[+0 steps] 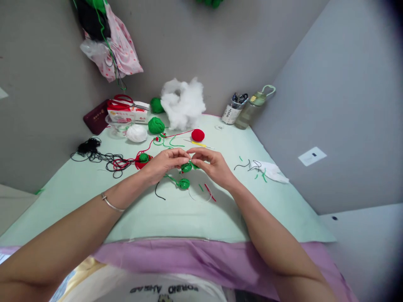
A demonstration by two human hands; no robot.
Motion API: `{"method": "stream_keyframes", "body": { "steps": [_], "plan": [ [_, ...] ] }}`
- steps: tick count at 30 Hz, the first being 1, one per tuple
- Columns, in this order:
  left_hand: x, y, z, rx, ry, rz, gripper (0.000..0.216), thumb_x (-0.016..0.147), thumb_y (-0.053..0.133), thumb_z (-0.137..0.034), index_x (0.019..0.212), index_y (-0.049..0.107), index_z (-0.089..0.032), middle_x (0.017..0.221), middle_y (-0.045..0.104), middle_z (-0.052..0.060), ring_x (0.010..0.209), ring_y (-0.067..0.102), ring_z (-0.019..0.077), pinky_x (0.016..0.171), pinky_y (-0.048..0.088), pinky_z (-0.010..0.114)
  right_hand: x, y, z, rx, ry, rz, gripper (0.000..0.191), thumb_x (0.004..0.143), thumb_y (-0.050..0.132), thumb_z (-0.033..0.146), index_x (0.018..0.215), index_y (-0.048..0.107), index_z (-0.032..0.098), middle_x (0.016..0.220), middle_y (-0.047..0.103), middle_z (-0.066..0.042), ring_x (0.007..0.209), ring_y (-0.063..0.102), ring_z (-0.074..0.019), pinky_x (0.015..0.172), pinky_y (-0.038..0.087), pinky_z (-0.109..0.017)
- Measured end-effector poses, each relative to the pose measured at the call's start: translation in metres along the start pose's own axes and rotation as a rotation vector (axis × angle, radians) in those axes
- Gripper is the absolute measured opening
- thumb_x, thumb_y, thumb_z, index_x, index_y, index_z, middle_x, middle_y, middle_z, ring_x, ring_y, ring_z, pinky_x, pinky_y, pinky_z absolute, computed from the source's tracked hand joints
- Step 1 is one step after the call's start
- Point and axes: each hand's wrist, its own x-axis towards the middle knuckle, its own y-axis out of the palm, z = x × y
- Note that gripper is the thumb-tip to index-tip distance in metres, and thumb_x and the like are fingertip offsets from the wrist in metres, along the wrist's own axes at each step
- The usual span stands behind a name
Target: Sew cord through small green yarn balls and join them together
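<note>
My left hand [165, 161] and my right hand [214, 165] meet over the middle of the pale green table cover [176, 214]. Both pinch a small green crocheted piece [186, 167] between their fingertips. Just below it lies a second small green crocheted ball [184, 183], tied to green yarn. A short black thread [159, 193] and red and green yarn scraps [208, 191] lie on the cloth beneath my hands. A silver bangle [111, 204] circles my left wrist.
Behind are green yarn balls [156, 125], a white ball [136, 133], a red ball [197, 135], a yellow crochet hook [201, 145], white stuffing [182, 102], red scissors [122, 102], tangled black cord [94, 153]. A jar [232, 111] and bottle [252, 108] stand at the back right. A tissue [270, 171] with scraps lies right.
</note>
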Motion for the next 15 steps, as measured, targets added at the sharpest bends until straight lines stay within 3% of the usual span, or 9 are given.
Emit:
{"method": "stream_keyframes", "body": {
  "steps": [7,12,15],
  "plan": [
    [0.0005,-0.0009,0.0021,-0.040,-0.044,0.009,0.037,0.071,0.083,-0.034,0.099,0.063,-0.020,0.085,0.068,0.000,0.077,0.058,0.0129,0.069,0.041,0.026,-0.0005,0.0034,-0.0045,0.080,0.048,0.022,0.023,0.092,0.063,0.034,0.106,0.074,0.020,0.081,0.069,-0.002,0.072,0.060,-0.0128,0.070,0.048,-0.027],
    [0.0010,-0.0003,0.0016,-0.009,-0.065,0.070,0.035,0.070,0.083,-0.035,0.094,0.064,-0.019,0.081,0.068,0.000,0.071,0.056,0.0121,0.064,0.039,0.025,0.0011,0.0031,-0.0076,0.282,0.098,0.051,0.021,0.081,0.075,0.039,0.085,0.075,0.018,0.080,0.067,-0.002,0.070,0.057,-0.0119,0.068,0.049,-0.027],
    [0.0012,0.0007,0.0011,0.016,-0.067,0.099,0.027,0.073,0.080,-0.038,0.084,0.069,-0.017,0.076,0.062,-0.001,0.063,0.049,0.0095,0.060,0.036,0.025,0.0023,0.0027,-0.0039,0.324,0.111,-0.021,0.019,0.078,0.079,0.038,0.081,0.075,0.019,0.080,0.067,-0.001,0.073,0.057,-0.0118,0.071,0.048,-0.027]
  ]
}}
